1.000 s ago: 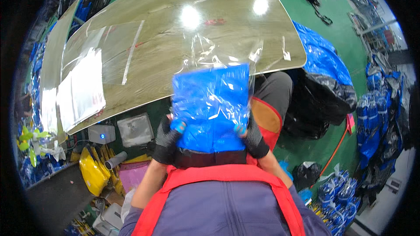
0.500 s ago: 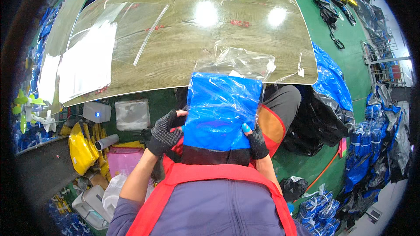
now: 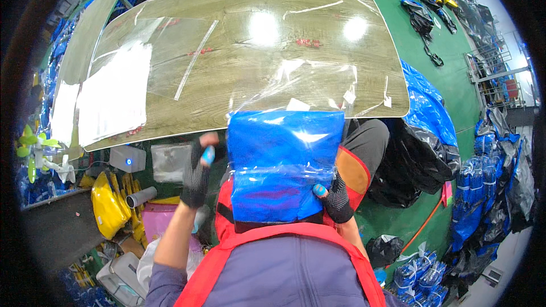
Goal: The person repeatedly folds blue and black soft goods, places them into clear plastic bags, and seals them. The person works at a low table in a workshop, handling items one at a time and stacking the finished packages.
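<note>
A folded blue sheet in a clear plastic bag (image 3: 284, 165) lies over my lap, its upper end at the table's near edge. My right hand (image 3: 339, 200), in a dark fingerless glove, is closed on the package's lower right edge, with the blue-wrapped thumb on top. Off the package's left side, my left hand (image 3: 197, 173) is raised, smeared by motion, its thumb and a finger apart and nothing visible between them. The bag's loose clear mouth (image 3: 301, 82) spreads over the tabletop beyond the blue sheet.
A wood-patterned table (image 3: 239, 74) stands in front, with clear sheets (image 3: 116, 88) on its left. At the left are yellow bundles (image 3: 111, 204), a grey box with a blue light (image 3: 127, 159) and a small green fan (image 3: 31, 145). Blue bundles (image 3: 418, 273) and black sheeting (image 3: 404, 159) lie right.
My left hand has let go of the package's left edge and moved up and left. The package has shifted slightly toward me, still held by my right hand.
</note>
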### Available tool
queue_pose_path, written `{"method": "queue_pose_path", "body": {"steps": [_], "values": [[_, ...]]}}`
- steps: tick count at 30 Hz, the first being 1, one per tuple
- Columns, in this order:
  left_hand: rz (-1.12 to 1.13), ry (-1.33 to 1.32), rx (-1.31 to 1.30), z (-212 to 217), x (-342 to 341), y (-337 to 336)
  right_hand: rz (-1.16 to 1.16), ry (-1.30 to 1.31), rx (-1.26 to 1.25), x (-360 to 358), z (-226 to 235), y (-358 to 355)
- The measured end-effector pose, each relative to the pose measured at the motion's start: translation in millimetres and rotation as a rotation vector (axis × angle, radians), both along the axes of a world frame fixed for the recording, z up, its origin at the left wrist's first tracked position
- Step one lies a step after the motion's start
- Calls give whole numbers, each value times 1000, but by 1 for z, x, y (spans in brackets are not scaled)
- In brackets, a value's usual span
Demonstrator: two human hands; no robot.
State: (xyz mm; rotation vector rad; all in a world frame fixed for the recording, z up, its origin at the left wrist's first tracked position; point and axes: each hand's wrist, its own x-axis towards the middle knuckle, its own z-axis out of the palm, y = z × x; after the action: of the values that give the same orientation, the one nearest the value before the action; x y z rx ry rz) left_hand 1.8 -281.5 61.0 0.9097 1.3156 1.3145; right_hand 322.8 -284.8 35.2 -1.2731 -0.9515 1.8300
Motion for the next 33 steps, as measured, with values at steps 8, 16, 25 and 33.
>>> {"method": "queue_pose_path", "body": {"steps": [8, 16, 25, 33], "values": [[-46, 28, -295, -12, 64, 26, -90, -18, 75, 1, 37, 59], [-358, -385, -365, -47, 32, -29, -26, -155, -11, 4, -11, 10], [-176, 118, -249, -56, 64, -30, -180, -57, -3, -13, -14, -13], [-97, 167, -224, -51, 38, -41, -130, -127, 9, -10, -16, -10]]}}
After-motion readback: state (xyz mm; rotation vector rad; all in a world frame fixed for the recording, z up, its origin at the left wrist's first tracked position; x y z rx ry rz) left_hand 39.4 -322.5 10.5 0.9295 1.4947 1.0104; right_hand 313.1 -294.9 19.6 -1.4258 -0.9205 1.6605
